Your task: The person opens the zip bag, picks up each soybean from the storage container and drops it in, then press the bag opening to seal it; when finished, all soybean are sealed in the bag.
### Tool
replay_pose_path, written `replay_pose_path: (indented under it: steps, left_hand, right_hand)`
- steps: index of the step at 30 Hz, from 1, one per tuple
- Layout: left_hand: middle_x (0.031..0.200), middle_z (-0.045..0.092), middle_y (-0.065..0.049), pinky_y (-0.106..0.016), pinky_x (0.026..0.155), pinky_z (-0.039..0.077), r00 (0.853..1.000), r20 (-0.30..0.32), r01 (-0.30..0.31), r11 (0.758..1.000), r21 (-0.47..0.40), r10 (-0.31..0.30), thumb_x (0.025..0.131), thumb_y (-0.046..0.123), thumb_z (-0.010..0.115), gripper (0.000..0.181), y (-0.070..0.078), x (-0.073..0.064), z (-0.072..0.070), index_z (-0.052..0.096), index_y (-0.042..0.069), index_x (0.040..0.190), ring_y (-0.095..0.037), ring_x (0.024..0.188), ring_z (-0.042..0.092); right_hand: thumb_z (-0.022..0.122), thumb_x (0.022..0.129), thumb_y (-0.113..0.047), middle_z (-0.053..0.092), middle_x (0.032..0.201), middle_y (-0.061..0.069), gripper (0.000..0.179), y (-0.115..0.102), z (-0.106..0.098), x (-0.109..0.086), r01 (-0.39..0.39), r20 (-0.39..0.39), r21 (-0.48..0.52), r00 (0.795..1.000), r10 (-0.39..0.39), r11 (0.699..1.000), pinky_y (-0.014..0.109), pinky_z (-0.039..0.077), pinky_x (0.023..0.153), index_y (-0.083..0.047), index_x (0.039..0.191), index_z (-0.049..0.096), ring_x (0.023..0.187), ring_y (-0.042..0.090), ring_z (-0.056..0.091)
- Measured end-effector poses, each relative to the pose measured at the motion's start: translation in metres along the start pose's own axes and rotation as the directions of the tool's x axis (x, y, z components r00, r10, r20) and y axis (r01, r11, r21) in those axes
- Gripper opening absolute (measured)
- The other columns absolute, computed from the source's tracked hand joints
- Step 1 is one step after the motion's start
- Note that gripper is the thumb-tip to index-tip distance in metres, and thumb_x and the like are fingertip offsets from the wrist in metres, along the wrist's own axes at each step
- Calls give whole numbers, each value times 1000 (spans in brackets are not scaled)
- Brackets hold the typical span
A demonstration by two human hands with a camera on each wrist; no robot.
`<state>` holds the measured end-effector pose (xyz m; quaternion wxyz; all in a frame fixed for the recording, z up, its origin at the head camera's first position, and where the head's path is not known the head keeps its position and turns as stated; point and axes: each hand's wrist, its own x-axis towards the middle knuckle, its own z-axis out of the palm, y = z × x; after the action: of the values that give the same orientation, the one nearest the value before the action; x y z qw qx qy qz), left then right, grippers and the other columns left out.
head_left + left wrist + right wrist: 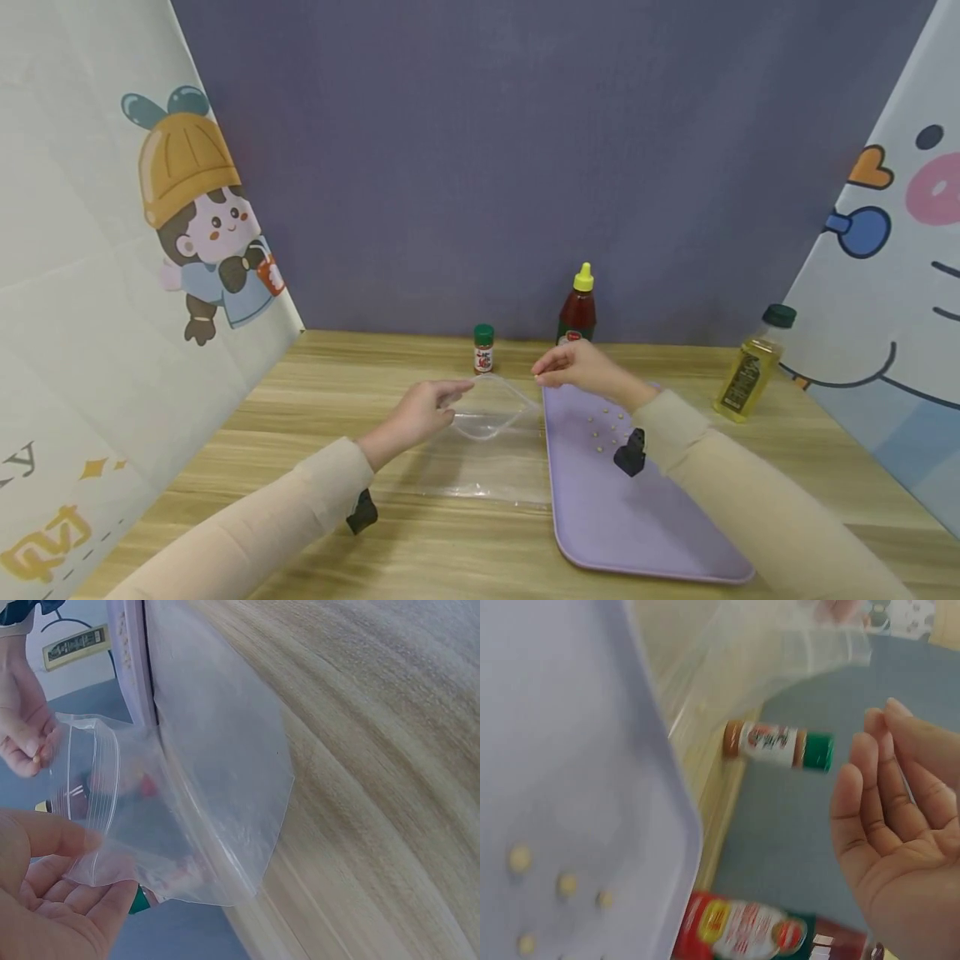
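My left hand pinches the rim of a clear zip bag between thumb and fingers. The bag's mouth gapes upward while its lower part lies on the table. Between the thumb and fingertips of my right hand is a small yellowish soybean, seen in the left wrist view. That hand hovers beside the bag's mouth, over the far left corner of a lilac tray. Several loose soybeans lie scattered on the tray. Whether any are inside the bag I cannot tell.
Behind the bag stands a small green-capped spice jar. A red sauce bottle with a yellow tip is at the back, behind my right hand. An oil bottle stands to the tray's right. A dark cloth wall bounds the table.
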<state>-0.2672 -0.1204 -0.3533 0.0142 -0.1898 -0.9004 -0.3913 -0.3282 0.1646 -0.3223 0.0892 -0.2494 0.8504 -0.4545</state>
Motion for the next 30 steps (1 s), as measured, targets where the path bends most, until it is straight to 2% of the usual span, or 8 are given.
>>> replay_pose_path:
  steps: [4,6,9,11,14,23,27,30]
  left_hand:
    - [133,58,-20,-18,46,42,1000,3,-2,1000,-9,2,79,-12,58,56,1,0,1,58,7,132,-35,113,62]
    - [134,58,-18,-20,53,47,1000,5,1,1000,-14,-1,80,-11,58,56,1,0,1,58,8,132,-35,117,60]
    - [134,59,-17,-27,73,56,1000,6,-17,1000,-5,17,80,-11,57,56,1,1,1,58,7,133,-34,121,58]
    - [135,58,-16,-32,84,56,1000,13,-16,1000,-12,17,80,-11,57,56,2,1,1,57,7,134,-33,123,57]
    - [136,57,-16,-36,93,54,999,15,-34,999,-13,34,80,-12,56,56,2,1,1,57,5,133,-33,124,56]
    - [136,58,-15,-31,85,56,1000,10,-22,1000,-11,23,79,-12,56,56,4,1,1,57,4,133,-32,124,56]
    - [135,58,-16,-29,81,56,1000,6,-23,1000,-7,23,79,-12,57,56,4,1,1,57,4,132,-32,123,57]
    - [134,59,-16,-26,78,55,1000,2,-21,1000,-7,21,80,-11,57,55,4,2,1,58,5,132,-32,122,57]
  right_hand:
    - [71,87,-13,73,102,14,25,-12,13,4,31,19,13,999,-31,999,27,54,76,4,105,69,84,10,65]
    - [71,86,-13,74,100,12,24,-16,18,7,49,24,13,998,-49,999,26,54,76,4,104,70,84,9,65]
    - [72,86,-12,74,95,10,22,-21,26,12,76,24,9,997,-77,997,26,54,76,3,102,71,82,9,66]
    - [72,85,-11,74,94,11,22,-25,30,15,92,29,4,995,-92,996,26,55,76,3,102,71,81,10,66]
    - [72,85,-11,74,93,12,21,-28,35,19,109,33,-18,994,-108,994,27,56,76,2,102,73,81,10,66]
    - [74,84,-13,75,91,8,21,-33,38,23,96,18,-63,995,-95,993,27,56,74,-1,101,74,80,10,66]
    - [73,85,-14,75,94,10,20,-33,31,20,76,-11,-36,997,-77,996,36,57,77,-2,101,73,82,16,69]
    - [72,86,-14,75,97,12,24,-31,22,18,62,-38,-30,997,-64,998,39,57,78,2,103,72,82,14,68]
